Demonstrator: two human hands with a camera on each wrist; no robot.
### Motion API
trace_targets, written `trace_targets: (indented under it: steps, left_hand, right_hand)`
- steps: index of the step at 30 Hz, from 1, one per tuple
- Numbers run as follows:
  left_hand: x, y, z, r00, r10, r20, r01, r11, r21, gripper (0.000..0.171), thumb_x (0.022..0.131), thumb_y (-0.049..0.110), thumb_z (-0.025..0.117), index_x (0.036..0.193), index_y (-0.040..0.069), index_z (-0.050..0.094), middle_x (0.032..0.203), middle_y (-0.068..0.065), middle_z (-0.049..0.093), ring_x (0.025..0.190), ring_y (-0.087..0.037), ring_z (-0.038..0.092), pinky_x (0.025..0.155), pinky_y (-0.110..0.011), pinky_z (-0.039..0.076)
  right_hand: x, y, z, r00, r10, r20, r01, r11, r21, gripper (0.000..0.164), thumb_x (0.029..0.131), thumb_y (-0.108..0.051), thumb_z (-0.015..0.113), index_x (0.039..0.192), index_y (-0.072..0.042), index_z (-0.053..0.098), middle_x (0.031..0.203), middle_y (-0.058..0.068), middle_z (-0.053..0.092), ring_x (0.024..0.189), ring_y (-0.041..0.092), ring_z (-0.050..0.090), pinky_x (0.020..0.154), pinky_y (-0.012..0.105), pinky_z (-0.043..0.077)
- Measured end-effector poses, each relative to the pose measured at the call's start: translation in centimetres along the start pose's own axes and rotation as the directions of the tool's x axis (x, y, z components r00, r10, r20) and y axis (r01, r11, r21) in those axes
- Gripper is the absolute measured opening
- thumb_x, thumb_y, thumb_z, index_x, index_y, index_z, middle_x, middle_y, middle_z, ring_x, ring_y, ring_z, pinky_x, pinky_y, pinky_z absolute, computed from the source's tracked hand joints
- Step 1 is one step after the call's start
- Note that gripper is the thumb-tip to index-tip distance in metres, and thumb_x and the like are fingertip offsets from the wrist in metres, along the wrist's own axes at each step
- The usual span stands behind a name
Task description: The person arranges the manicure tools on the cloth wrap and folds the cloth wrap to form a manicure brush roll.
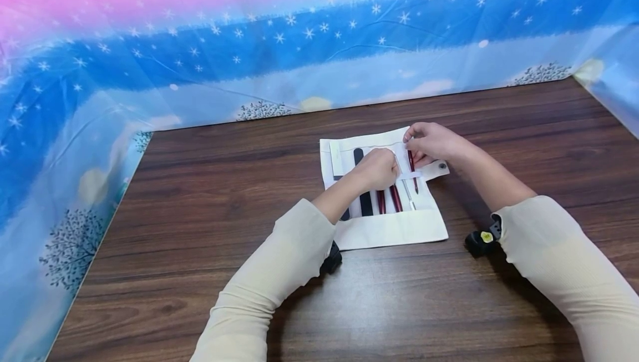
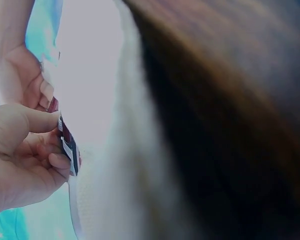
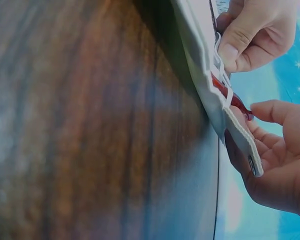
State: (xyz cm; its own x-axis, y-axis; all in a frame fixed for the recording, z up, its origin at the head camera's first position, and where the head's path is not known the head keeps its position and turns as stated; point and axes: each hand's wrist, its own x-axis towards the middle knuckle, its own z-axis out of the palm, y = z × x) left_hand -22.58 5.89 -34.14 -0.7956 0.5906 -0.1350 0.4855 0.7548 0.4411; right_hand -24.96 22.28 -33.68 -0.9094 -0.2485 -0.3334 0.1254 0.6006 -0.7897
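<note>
Over white cloth (image 1: 391, 234), the right grip (image 1: 433, 142) pinches a slim maroon tool (image 1: 415, 184), the left (image 1: 376, 168) perhaps elastic (image 1: 417, 174).

Before you lies a plain white cloth case (image 1: 391, 233): a black strip (image 1: 366, 204) at left, dark red tools (image 1: 396, 199) at centre and right, a silvery rod (image 1: 409, 195) between them. Your sleeves (image 1: 272, 262) are plain cream. The tabletop (image 1: 199, 212) is dark brown with streaked wood grain. The far backdrop (image 1: 299, 51) grades from pink to blue, with a white snowflake print.
</note>
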Motion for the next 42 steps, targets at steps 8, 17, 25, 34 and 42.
trace_targets:
  steps: [8, 17, 25, 34, 42]
  left_hand:
    - [0.0, 0.0, -0.1, 1.000, -0.005, 0.001, 0.005, 1.000, 0.005, 0.043, 0.092, 0.007, 0.048, 0.050, 0.012, 0.039, 0.046, 0.003, 0.031, 0.044, -0.009, 0.040, 0.048, -0.018, 0.032]
    - [0.0, 0.0, 0.0, 1.000, -0.017, 0.005, 0.017, 1.000, 0.006, 0.043, 0.092, 0.008, 0.049, 0.050, 0.013, 0.040, 0.046, 0.004, 0.031, 0.044, -0.008, 0.040, 0.047, -0.018, 0.032]
    - [0.2, 0.0, 0.1, 0.999, -0.038, 0.012, 0.038, 0.999, 0.015, 0.040, 0.093, 0.010, 0.048, 0.054, 0.012, 0.041, 0.049, 0.003, 0.034, 0.046, -0.009, 0.042, 0.048, -0.019, 0.033]
    - [-0.4, -1.3, -2.0, 0.997, 0.036, 0.073, -0.028, 0.994, -0.105, 0.022, 0.095, 0.010, 0.048, 0.085, 0.003, 0.067, 0.070, -0.002, 0.058, 0.052, -0.008, 0.043, 0.058, -0.020, 0.039]
    - [-1.4, -7.0, -7.4, 0.982, -0.137, -0.131, 0.119, 0.984, -0.136, 0.022, 0.096, 0.011, 0.045, 0.089, -0.001, 0.062, 0.070, -0.003, 0.052, 0.053, -0.010, 0.038, 0.063, -0.025, 0.039]
  right_hand:
    - [0.1, 0.1, -0.3, 1.000, -0.023, 0.012, 0.024, 0.996, -0.082, 0.021, 0.094, -0.013, 0.051, 0.102, 0.006, 0.053, 0.075, 0.010, 0.056, 0.065, 0.017, 0.055, 0.059, 0.028, 0.048]
    - [-0.1, 0.5, -0.3, 0.997, -0.051, 0.063, 0.060, 0.988, -0.144, 0.018, 0.093, -0.014, 0.054, 0.095, 0.003, 0.056, 0.070, 0.007, 0.057, 0.059, 0.017, 0.049, 0.056, 0.030, 0.041]
    - [-0.4, 0.4, -0.4, 0.998, -0.053, 0.027, 0.058, 0.972, -0.229, 0.031, 0.091, -0.016, 0.055, 0.113, 0.007, 0.054, 0.075, 0.009, 0.058, 0.062, 0.018, 0.050, 0.057, 0.031, 0.042]
    - [-5.1, -1.2, -2.0, 0.987, -0.128, -0.100, 0.090, 0.943, -0.320, 0.031, 0.092, -0.023, 0.055, 0.112, 0.001, 0.060, 0.085, 0.013, 0.064, 0.070, 0.025, 0.058, 0.059, 0.037, 0.047]
    - [-9.4, 1.4, -0.2, 0.981, -0.045, 0.188, 0.126, 0.886, -0.447, 0.022, 0.092, -0.025, 0.056, 0.092, -0.005, 0.066, 0.067, 0.001, 0.058, 0.054, 0.016, 0.050, 0.048, 0.030, 0.043]
